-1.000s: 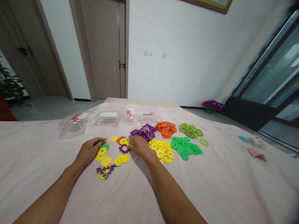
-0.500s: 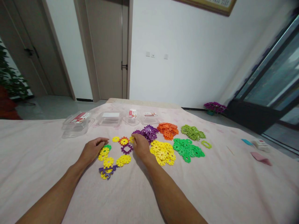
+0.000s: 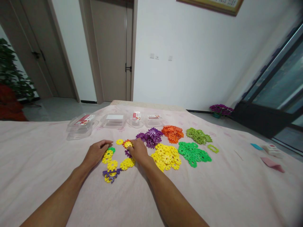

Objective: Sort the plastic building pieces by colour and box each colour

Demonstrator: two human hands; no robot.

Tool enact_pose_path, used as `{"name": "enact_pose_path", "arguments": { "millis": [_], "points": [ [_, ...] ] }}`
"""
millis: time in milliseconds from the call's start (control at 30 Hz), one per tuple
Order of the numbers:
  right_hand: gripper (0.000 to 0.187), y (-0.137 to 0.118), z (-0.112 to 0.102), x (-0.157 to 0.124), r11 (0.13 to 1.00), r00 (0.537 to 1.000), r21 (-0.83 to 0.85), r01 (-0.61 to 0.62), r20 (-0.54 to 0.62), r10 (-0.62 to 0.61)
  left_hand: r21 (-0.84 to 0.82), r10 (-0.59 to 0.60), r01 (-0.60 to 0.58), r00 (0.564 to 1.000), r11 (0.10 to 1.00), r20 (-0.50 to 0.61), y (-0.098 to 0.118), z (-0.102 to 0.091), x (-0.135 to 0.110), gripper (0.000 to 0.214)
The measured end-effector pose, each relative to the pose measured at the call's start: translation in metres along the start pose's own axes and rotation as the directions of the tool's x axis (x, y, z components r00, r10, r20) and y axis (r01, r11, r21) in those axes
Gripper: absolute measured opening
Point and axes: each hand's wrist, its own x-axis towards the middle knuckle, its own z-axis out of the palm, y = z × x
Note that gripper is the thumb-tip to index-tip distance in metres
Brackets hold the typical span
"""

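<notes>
My left hand (image 3: 96,153) loosely curled, fingertips on yellow pieces (image 3: 107,155), grip unclear | my right hand (image 3: 138,151) pinching a yellow disc (image 3: 128,144) on the bed (image 3: 213,189) | done: one small joined cluster (image 3: 110,174) near me | left: colour piles (image 3: 193,153) beyond, seemingly barely drawn on

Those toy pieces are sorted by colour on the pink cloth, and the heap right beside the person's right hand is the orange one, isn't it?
Not quite. The head view shows the heap beside the right hand is the yellow heap. The orange heap lies farther back, between the purple heap and the light-green heap. The rest is right.
</notes>
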Motion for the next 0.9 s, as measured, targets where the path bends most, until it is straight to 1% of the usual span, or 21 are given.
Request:
{"name": "enact_pose_path", "arguments": {
  "millis": [67, 133, 200, 267, 333, 400, 433, 500, 533, 567, 600, 667, 733, 833, 900],
  "points": [
    [0.034, -0.001, 0.0, 0.0, 0.999, 0.999, 0.016, -0.035, -0.025, 0.035, -0.004, -0.005, 0.005, 1.0, 1.0, -0.002, 0.002, 0.0, -0.001, 0.039],
    [0.034, -0.001, 0.002, 0.0, 0.998, 0.997, 0.053, -0.044, -0.054, 0.047, 0.004, -0.005, 0.005, 1.0, 1.0, 0.0, 0.004, -0.001, -0.001, 0.038],
    [0.03, 0.001, 0.006, -0.001, 0.993, 0.992, 0.106, -0.051, -0.107, 0.062, 0.012, 0.001, -0.001, 1.0, 1.0, 0.004, 0.005, -0.001, -0.002, 0.038],
    [0.022, 0.001, 0.01, -0.002, 0.988, 0.984, 0.151, -0.044, -0.166, 0.069, 0.017, 0.009, -0.01, 1.0, 1.0, 0.011, 0.005, -0.001, -0.002, 0.038],
    [0.011, 0.001, 0.01, -0.002, 0.983, 0.983, 0.184, -0.021, -0.174, 0.054, 0.027, 0.013, -0.013, 1.0, 1.0, 0.016, 0.005, -0.002, -0.002, 0.039],
    [0.007, 0.0, 0.003, -0.002, 0.977, 0.991, 0.213, 0.021, -0.134, 0.008, 0.041, 0.015, -0.016, 1.0, 0.999, 0.018, 0.005, -0.002, -0.002, 0.039],
    [0.008, -0.001, -0.005, -0.001, 0.974, 0.994, 0.22, 0.046, -0.109, -0.023, 0.045, 0.013, -0.014, 1.0, 0.999, 0.018, 0.005, -0.002, -0.002, 0.039],
    [0.011, 0.0, -0.028, 0.0, 0.976, 0.994, 0.194, 0.098, -0.06, -0.088, 0.048, 0.007, -0.008, 1.0, 0.999, 0.019, 0.005, -0.003, -0.002, 0.041],
    [0.011, 0.001, -0.042, 0.0, 0.981, 0.993, 0.158, 0.116, -0.037, -0.111, 0.047, 0.003, -0.004, 1.0, 0.999, 0.021, 0.004, -0.003, -0.002, 0.042],
    [0.011, 0.004, -0.058, -0.001, 0.986, 0.992, 0.11, 0.126, 0.009, -0.128, 0.047, -0.001, 0.0, 1.0, 0.999, 0.02, 0.004, -0.003, -0.002, 0.043],
    [0.011, 0.008, -0.074, -0.002, 0.992, 0.991, 0.052, 0.116, 0.065, -0.119, 0.048, -0.004, 0.003, 1.0, 0.999, 0.022, 0.003, -0.003, -0.002, 0.043],
    [0.01, 0.018, -0.104, -0.007, 0.997, 0.984, -0.023, 0.078, 0.16, -0.073, 0.051, -0.005, 0.004, 1.0, 0.999, 0.02, 0.002, -0.002, -0.002, 0.043],
    [0.014, 0.032, -0.129, -0.015, 0.995, 0.98, -0.099, 0.011, 0.201, 0.009, 0.054, -0.007, 0.006, 1.0, 0.999, 0.017, 0.001, -0.002, -0.001, 0.042],
    [0.016, 0.052, -0.156, -0.028, 0.974, 0.957, -0.201, -0.102, 0.246, 0.151, 0.052, -0.014, 0.013, 1.0, 0.999, 0.017, 0.001, -0.002, -0.001, 0.042],
    [0.014, 0.059, -0.167, -0.034, 0.955, 0.951, -0.242, -0.17, 0.213, 0.223, 0.052, -0.014, 0.013, 1.0, 0.999, 0.02, 0.002, -0.002, -0.002, 0.042]
  ]
}}
